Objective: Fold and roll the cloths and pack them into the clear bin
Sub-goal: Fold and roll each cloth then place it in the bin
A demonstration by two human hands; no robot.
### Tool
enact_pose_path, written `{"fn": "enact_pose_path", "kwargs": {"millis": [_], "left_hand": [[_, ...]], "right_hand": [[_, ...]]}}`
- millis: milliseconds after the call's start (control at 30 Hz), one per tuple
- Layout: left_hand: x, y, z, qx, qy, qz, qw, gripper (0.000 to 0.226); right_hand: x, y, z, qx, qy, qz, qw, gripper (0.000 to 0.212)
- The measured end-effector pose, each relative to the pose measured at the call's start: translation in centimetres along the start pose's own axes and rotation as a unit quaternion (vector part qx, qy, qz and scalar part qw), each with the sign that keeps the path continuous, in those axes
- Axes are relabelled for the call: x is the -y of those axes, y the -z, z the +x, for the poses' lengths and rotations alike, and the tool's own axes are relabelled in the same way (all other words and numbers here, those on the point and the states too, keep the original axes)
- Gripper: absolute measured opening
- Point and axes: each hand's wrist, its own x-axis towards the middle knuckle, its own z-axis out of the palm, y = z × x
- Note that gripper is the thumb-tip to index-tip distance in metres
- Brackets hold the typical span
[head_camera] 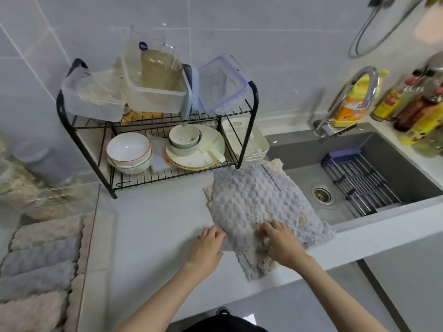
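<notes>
I am watching the cloth [259, 200] lying flat on the bench [155, 224], its right side lapping the sink [359, 164]. The right hand [280, 243] is curling its grip into the near pile. I cannot tell whether the left hand [208, 245] is gripping. The cloth looks soft, light and floppy, so I am favouring its 2 near corners.
</notes>
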Motion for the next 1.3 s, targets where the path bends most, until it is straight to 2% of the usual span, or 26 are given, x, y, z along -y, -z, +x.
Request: {"fn": "enact_pose_path", "kwargs": {"millis": [133,233,333,433,567,600,667,767,867,967,1067,1133,1200,1300], "left_hand": [[0.2,0.2,-0.1,-0.068,-0.032,0.026,0.997,0.035],[0.6,0.0,-0.1,-0.091,-0.045,0.073,0.992,0.05],[0.6,0.3,-0.3,-0.111,-0.052,0.081,0.989,0.052],[0.9,0.5,-0.2,-0.124,-0.04,0.046,0.99,0.044],[1.4,2.0,0.0,-0.158,-0.005,-0.075,0.985,0.008],[1.5,2.6,0.0,-0.171,0.0,-0.103,0.98,0.016],[1.9,3.8,0.2,-0.205,0.004,-0.15,0.967,0.018],[2.2,6.0,0.6,-0.256,0.013,-0.183,0.949,0.002],[2.8,9.2,0.9,-0.3,0.052,-0.244,0.921,0.004],[3.8,13.1,0.2,-0.34,0.075,-0.318,0.882,0.004],[5.0,16.5,-1.4,-0.364,0.083,-0.351,0.859,0.005],[6.0,18.1,-2.5,-0.387,0.108,-0.362,0.841,0.003],[7.5,19.2,-3.5,-0.409,0.151,-0.394,0.809,0.006],[9.9,19.8,-4.9,-0.409,0.197,-0.411,0.791,0.007]], "right_hand": [[-0.5,-0.9,-0.1,-0.025,0.026,-0.007,0.999,0.045],[-0.7,-1.0,0.0,-0.046,0.024,0.013,0.999,0.035],[-1.2,-1.0,0.0,-0.081,0.028,0.011,0.996,0.031],[-1.5,-1.2,-0.2,-0.155,0.013,-0.012,0.988,0.031],[-2.1,-0.4,0.0,-0.238,-0.051,0.024,0.97,0.021],[-2.1,0.2,0.2,-0.25,-0.064,0.044,0.965,0.015],[-1.8,1.6,0.4,-0.267,-0.072,0.09,0.957,0.011],[-0.7,3.9,1.1,-0.306,-0.071,0.136,0.94,0.01],[0.3,6.5,2.0,-0.343,-0.064,0.151,0.925,0.012],[1.5,9.3,2.7,-0.354,-0.036,0.169,0.919,0.014],[3.8,11.9,3.2,-0.36,0.012,0.194,0.913,0.015],[5.7,13.4,3.5,-0.351,0.037,0.255,0.9,0.013],[7.6,14.6,4.3,-0.314,0.048,0.329,0.889,0.011],[10.1,15.7,6.4,-0.265,0.081,0.357,0.892,0.01]]}}
